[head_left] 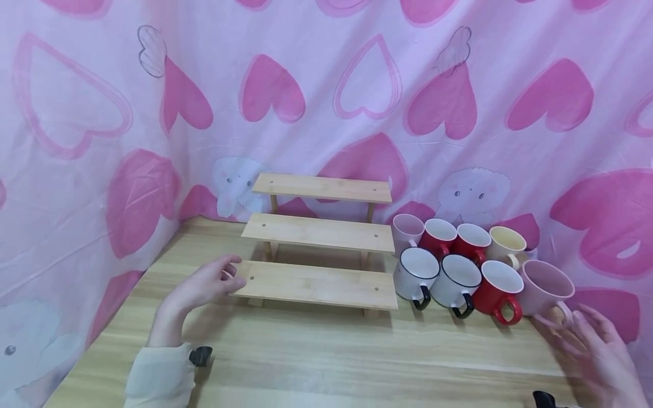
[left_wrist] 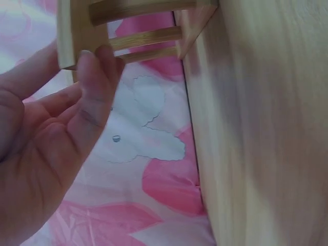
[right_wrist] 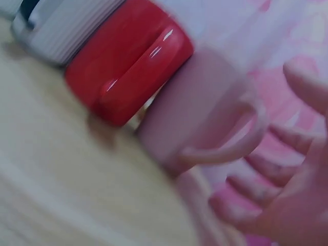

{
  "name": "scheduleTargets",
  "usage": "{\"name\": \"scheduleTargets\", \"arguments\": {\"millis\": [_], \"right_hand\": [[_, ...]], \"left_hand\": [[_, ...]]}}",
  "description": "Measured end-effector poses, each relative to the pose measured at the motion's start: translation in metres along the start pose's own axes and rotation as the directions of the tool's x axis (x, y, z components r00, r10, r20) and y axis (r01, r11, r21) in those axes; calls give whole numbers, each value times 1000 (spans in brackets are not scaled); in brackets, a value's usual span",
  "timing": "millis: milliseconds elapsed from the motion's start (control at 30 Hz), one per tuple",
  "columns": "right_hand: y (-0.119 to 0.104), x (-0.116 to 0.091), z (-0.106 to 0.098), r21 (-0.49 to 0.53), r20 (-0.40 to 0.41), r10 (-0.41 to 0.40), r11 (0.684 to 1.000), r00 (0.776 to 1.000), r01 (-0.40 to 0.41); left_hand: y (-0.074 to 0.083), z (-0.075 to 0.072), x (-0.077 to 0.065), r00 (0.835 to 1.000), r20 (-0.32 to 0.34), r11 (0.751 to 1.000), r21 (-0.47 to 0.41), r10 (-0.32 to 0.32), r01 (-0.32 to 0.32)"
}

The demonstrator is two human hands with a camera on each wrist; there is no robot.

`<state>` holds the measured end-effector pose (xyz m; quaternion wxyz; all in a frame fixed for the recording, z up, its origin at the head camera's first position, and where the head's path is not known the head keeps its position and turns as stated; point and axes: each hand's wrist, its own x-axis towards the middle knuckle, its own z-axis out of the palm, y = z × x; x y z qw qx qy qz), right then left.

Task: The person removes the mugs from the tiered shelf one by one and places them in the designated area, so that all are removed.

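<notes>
A three-tier wooden display stand (head_left: 316,286) stands on the table, its bare boards rising like steps. My left hand (head_left: 210,281) pinches the left end of its lowest board; the left wrist view shows fingers (left_wrist: 92,87) at the board's end. At the right end of the front row of mugs is a pink mug (head_left: 547,288), its handle turned toward my right hand (head_left: 599,345). In the right wrist view the fingers (right_wrist: 292,174) are spread beside that handle, with nothing held. The red mug (head_left: 497,289) stands directly left of the pink one.
Two white mugs with black handles (head_left: 417,272) complete the front row, beside the stand's right end. Behind them stand a smaller pink mug (head_left: 408,229), two red mugs (head_left: 440,235) and a cream mug (head_left: 506,246). A pink heart-patterned curtain (head_left: 316,68) hangs behind the wooden table (head_left: 306,357).
</notes>
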<state>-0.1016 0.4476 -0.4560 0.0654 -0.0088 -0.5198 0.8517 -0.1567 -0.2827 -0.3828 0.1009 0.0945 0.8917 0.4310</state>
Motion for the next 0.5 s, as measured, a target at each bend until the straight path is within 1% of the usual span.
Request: {"name": "scheduleTargets", "arguments": {"millis": [67,133,167,267,300,333,367,400,433,467,500], "right_hand": [[-11,-1,5,-155,-21,3,988,1000,-6],[-18,-3,13,-246,-60,1,969,998,-16],[-21,-3,17,-304,-79,-14,953,997,-10],[-29,-5,32,-476,-94,-63,879,994,11],[-31,-6,38,-551,-94,-81,835,992,16],[-33,-6,45,-630,-86,-100,777,991,23],[-35,-7,53,-710,-81,-110,704,991,20],[-36,-8,62,-780,-74,-120,626,990,18],[-36,-8,73,-842,-52,-140,538,989,32],[-36,-8,84,-896,-18,-163,441,987,57],[-34,-7,94,-928,38,-210,355,977,112]], "left_hand": [[4,-2,-1,1000,13,1000,2,-17,17],[8,-4,-3,999,17,1000,7,-30,30],[9,-5,-5,999,12,999,18,-34,34],[12,-7,-11,999,-20,997,60,-38,39],[13,-7,-13,999,-35,997,75,-29,32],[14,-7,-15,999,-52,995,99,-16,21],[15,-7,-18,997,-73,992,126,1,8],[17,-6,-20,995,-95,987,158,21,-6],[19,-5,-22,992,-118,981,192,46,-23],[22,-3,-24,987,-144,971,237,76,-41],[24,0,-25,979,-172,955,291,110,-57]]}}
